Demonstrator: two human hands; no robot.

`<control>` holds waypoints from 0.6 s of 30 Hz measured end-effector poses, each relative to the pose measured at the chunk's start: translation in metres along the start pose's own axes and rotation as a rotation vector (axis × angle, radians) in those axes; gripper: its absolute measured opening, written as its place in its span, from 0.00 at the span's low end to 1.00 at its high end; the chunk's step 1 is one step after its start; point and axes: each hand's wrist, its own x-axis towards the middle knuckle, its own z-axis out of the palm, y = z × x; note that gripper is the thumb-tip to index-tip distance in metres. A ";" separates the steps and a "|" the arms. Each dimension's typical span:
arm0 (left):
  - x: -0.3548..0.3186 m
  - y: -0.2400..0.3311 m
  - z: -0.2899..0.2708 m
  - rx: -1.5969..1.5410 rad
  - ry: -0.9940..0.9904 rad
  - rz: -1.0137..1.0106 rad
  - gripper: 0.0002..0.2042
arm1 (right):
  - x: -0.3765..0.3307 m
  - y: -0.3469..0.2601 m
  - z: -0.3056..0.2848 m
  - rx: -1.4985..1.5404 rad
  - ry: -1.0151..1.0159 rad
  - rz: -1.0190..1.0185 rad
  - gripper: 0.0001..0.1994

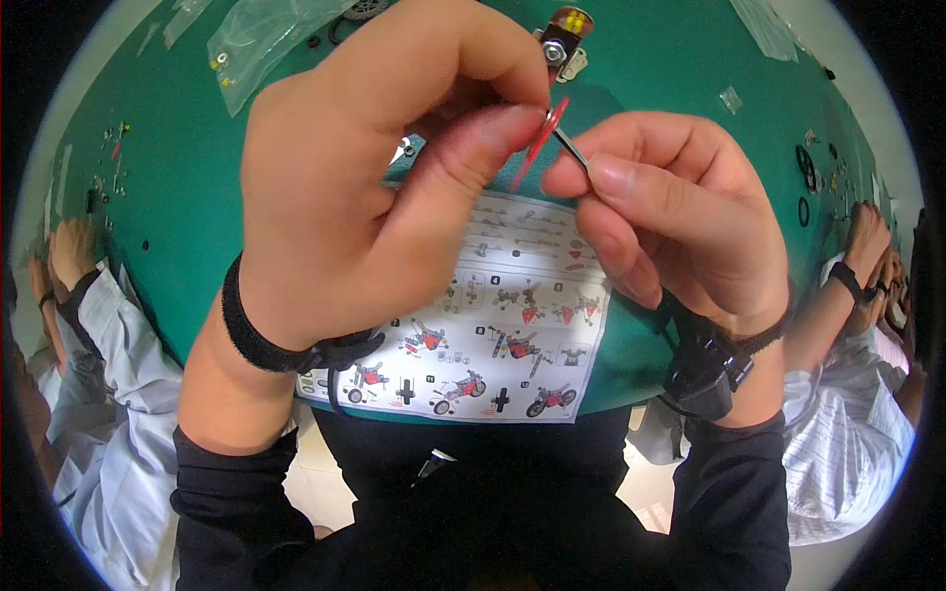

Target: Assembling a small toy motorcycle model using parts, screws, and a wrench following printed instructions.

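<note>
My left hand point(384, 177) pinches a thin red flat part point(540, 144) between thumb and forefinger, above the table. Between the thumb and fingers of my right hand point(680, 207) is a slim metal rod point(570, 148), its far end touching the red part. Most of the rod's near end is hidden by my fingers, so I cannot tell its exact kind. Just beyond the red part sits a small metal assembly point(557, 51) with a nut and yellow pieces. Under my hands lies a printed instruction sheet point(473, 340) with pictures of a red toy motorcycle.
Clear plastic bags point(246, 59) lie at the far left of the green table point(187, 197). Black rings point(803, 211) and small hardware are scattered at the right, more small pieces at the left. Other people's hands point(74, 251) rest at both table sides.
</note>
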 end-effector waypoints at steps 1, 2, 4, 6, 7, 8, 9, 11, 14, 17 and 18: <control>-0.001 -0.001 0.001 0.002 0.002 0.000 0.07 | 0.000 0.000 0.000 0.000 -0.003 0.000 0.12; -0.003 -0.004 0.002 -0.008 0.030 0.018 0.07 | 0.001 0.000 -0.001 0.027 -0.016 0.018 0.12; -0.008 -0.014 0.008 -0.035 0.084 0.057 0.07 | 0.001 0.001 -0.002 0.053 -0.026 0.037 0.12; -0.009 -0.017 0.012 -0.062 0.138 0.095 0.07 | 0.002 0.002 -0.003 0.121 -0.063 0.029 0.12; -0.006 -0.013 0.009 -0.063 0.137 0.095 0.07 | 0.002 0.001 -0.004 0.121 -0.062 0.029 0.12; -0.001 -0.007 0.002 0.036 0.050 0.133 0.07 | 0.002 -0.001 -0.005 0.149 -0.068 0.069 0.12; 0.002 -0.002 -0.003 0.136 -0.035 0.171 0.07 | 0.003 -0.002 -0.005 0.176 -0.076 0.108 0.12; -0.003 -0.010 0.008 0.069 0.056 0.206 0.07 | 0.004 -0.001 -0.005 0.185 -0.088 0.115 0.12; 0.005 -0.003 0.001 0.124 0.030 0.248 0.07 | 0.003 -0.002 -0.007 0.208 -0.100 0.116 0.12; 0.009 -0.003 -0.011 0.323 -0.125 0.275 0.07 | 0.004 0.000 -0.008 0.231 -0.113 0.112 0.12; 0.009 -0.005 -0.012 0.400 -0.168 0.305 0.06 | 0.004 0.001 -0.008 0.243 -0.122 0.106 0.12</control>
